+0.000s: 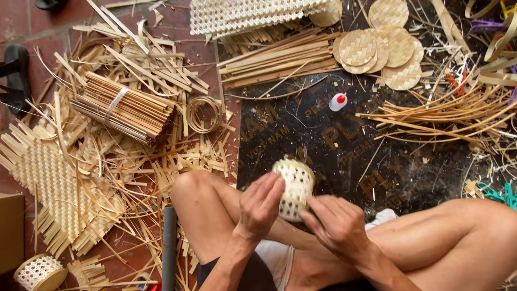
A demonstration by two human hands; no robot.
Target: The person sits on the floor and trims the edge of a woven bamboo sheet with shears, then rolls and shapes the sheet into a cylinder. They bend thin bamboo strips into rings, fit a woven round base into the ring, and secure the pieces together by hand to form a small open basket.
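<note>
Head view of a floor workplace. A red tiled floor [32, 27] is strewn with bamboo offcuts; over its right part lies a black printed sheet [323, 140]. On the left rest a tied bundle of bamboo strips [124, 108], a flat woven mat [48, 183] and, just right of the bundle, a coiled bamboo ring [203, 114]. At the top edge lies an open-weave cane panel [247, 13], with a stack of long flat slats [280, 56] below it. Round woven discs [379, 48] overlap at the upper right, and a small white bottle with a red cap [337, 101] lies on the sheet below them. A finished small basket [39, 272] stands at the lower left corner.

The person sits with bare knees spread. Between the knees, above the sheet, is the small woven basket [293, 186], tilted. The left hand [261, 205] curls against its left side, fingers closed on the wall. The right hand [336, 223] pinches its lower right edge, grip closed on the basket.
</note>
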